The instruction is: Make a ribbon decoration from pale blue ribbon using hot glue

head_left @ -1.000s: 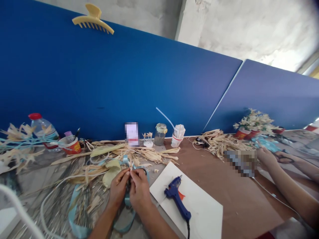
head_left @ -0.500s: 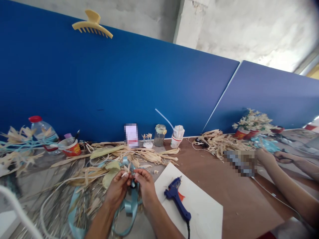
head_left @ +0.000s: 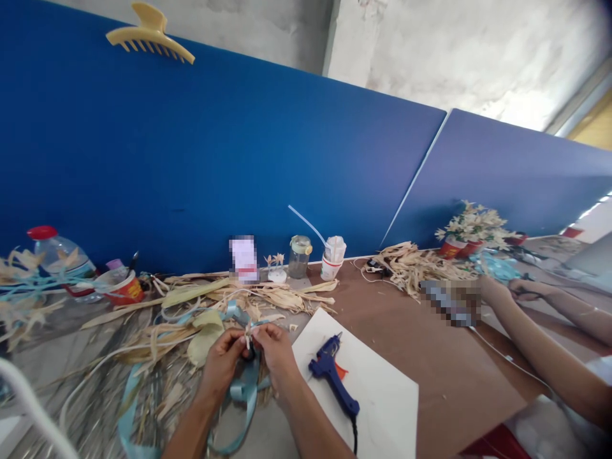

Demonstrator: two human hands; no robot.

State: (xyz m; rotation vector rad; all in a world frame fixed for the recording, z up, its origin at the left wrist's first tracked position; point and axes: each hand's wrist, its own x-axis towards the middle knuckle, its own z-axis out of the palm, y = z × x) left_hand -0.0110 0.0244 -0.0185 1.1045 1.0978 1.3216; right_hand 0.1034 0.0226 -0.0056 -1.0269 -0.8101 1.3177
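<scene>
My left hand [head_left: 224,360] and my right hand [head_left: 276,349] meet over the table, fingertips pinched on a small pale corn husk piece [head_left: 248,330]. Its lower part is hidden by the fingers, and a small dark thing I cannot make out shows just beneath. Light blue ribbon [head_left: 243,392] loops on the table under and between my wrists. To the right of my right hand, a blue glue gun [head_left: 335,376] lies on a white board [head_left: 382,398]. A wide greenish husk [head_left: 204,338] lies behind my left hand.
Dried husks [head_left: 282,294] run along the blue partition [head_left: 215,146]. A glass jar [head_left: 299,258], a paper cup [head_left: 331,262], a red cup [head_left: 125,290] and a plastic bottle [head_left: 62,255] stand at the back. Another person's arms [head_left: 530,338] work at the right.
My hands have drawn closer together, and the pale husk piece now stands narrower between the fingertips. The whole view has shifted a little to the right.
</scene>
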